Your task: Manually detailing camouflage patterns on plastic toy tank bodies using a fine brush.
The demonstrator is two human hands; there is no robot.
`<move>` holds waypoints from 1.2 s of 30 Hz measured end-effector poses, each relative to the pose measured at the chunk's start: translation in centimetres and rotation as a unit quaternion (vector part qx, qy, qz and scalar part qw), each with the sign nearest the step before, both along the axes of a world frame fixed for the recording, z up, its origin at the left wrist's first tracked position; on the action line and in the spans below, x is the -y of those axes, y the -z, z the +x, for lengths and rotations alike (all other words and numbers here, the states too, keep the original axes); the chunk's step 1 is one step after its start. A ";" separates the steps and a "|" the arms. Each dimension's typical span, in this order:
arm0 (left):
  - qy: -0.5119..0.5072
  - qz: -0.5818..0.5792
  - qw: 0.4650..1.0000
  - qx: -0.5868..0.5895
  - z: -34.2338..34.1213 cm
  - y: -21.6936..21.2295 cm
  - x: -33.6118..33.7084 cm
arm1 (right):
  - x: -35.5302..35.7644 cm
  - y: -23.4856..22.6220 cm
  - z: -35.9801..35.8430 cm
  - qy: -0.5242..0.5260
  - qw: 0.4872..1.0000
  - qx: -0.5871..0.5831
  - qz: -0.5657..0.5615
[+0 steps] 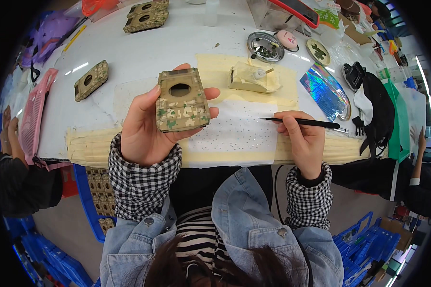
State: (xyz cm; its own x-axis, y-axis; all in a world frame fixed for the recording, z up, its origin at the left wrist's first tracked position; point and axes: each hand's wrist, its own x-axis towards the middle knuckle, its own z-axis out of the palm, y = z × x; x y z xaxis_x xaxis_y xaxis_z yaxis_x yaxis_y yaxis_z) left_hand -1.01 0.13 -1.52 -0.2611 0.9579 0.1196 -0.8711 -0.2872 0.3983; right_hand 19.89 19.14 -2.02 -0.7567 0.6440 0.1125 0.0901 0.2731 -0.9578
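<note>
My left hand is wrapped round a camouflage-painted model vehicle hull with a round hole in its top, held up above the table. My right hand grips black tweezers, their thin tips pointing left, apart from the hull. Below the tips lies a white sheet of paper scattered with many tiny dark specks. Just beyond the sheet, a small bottle with a narrow tip lies on a tape-covered block.
Other camouflage hulls rest at the left and far left. A round metal dish holds small dark parts. Towards the right are a shiny iridescent pouch and a black bag. Beneath the table's left edge sits a blue crate of hulls.
</note>
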 end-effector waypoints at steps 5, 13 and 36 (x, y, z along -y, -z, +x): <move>0.001 -0.010 0.999 -0.039 -0.2 -0.2 0.1 | 0.1 -0.1 0.0 0.002 1.000 -0.003 -0.005; 0.002 -0.003 1.000 -0.023 -0.1 -0.1 0.0 | 0.1 -0.2 0.0 -0.007 1.000 0.005 0.003; 0.003 -0.007 0.999 -0.036 -0.2 -0.2 0.1 | 0.2 -0.1 -0.6 0.010 1.000 0.003 0.017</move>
State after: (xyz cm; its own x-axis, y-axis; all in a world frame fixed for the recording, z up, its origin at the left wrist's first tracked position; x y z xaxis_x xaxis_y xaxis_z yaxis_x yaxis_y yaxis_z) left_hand -1.19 0.04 -1.35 -0.2470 0.9610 0.1241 -0.8412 -0.2763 0.4648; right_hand 19.31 18.98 -1.92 -0.7448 0.6545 0.1298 0.1013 0.3032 -0.9475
